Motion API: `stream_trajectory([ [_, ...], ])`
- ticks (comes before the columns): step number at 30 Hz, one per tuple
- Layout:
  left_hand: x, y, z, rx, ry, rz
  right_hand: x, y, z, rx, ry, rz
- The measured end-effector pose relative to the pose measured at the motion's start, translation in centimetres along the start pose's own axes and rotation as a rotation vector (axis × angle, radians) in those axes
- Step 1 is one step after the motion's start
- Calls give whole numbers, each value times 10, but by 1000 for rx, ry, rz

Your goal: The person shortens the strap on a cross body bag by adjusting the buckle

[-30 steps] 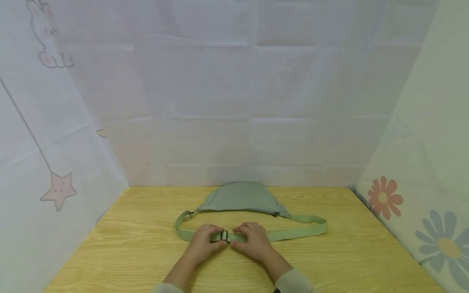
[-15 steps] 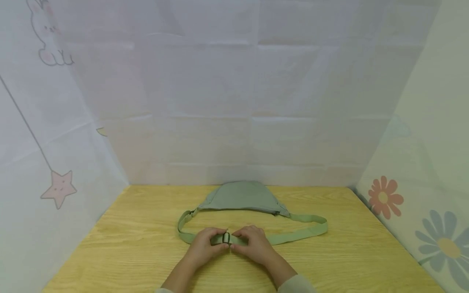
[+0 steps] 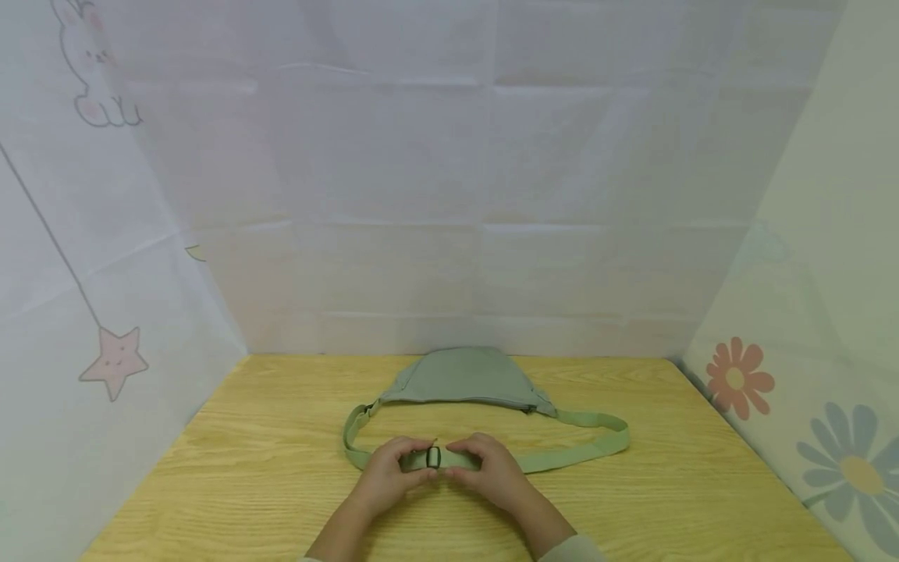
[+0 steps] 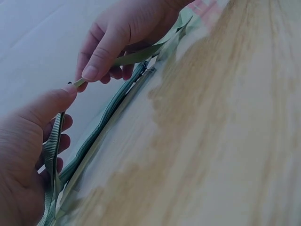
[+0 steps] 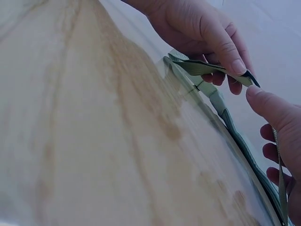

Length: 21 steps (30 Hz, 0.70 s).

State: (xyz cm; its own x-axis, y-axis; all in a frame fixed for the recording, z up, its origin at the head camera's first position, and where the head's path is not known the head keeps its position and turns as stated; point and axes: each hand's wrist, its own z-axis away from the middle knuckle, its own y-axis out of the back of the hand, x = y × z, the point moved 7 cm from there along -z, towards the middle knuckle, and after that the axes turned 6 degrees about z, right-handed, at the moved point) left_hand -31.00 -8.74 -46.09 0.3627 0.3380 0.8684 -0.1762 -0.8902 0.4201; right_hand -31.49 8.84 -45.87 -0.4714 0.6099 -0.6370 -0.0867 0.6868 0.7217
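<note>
A grey-green waist bag [image 3: 463, 376] lies at the back of the table, its light green strap [image 3: 572, 454] looped toward me. Near the front of the loop, a dark slide buckle [image 3: 434, 457] sits on the strap between both hands. Just left of that buckle, my left hand [image 3: 388, 474] pinches the strap between thumb and fingers. My right hand [image 3: 495, 478] grips the strap just to the buckle's right. The left wrist view shows the strap [image 4: 136, 56] raised off the table between the hands. Parts of the strap are hidden behind the fingers.
The wood-grain table [image 3: 246, 484] ends at a pale hanging cloth [image 3: 449, 195] behind the bag. Patterned cloths stand at both sides, with a pink star [image 3: 114, 363] at left and a red flower [image 3: 739, 378] at right. A zipper pull [image 3: 529, 410] shows on the bag.
Both hands and the slide buckle have shifted slightly toward me, the buckle also a little right. The strap's left bend has moved slightly right. The bag stays in place.
</note>
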Motion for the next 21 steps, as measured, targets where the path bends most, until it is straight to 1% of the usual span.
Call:
stream_trajectory([
  [6,-1,-1,0,11,10,33,3,-1,0,2,-36,-57],
  [10,-1,-1,0,9,8,43,4,-3,0,-2,-32,-70],
  [18,-4,-3,-1,-32,44,52,1,-6,-1,-13,-17,-100],
  [21,-4,-4,-1,-40,45,50,-1,-6,-1,-20,-20,-108],
])
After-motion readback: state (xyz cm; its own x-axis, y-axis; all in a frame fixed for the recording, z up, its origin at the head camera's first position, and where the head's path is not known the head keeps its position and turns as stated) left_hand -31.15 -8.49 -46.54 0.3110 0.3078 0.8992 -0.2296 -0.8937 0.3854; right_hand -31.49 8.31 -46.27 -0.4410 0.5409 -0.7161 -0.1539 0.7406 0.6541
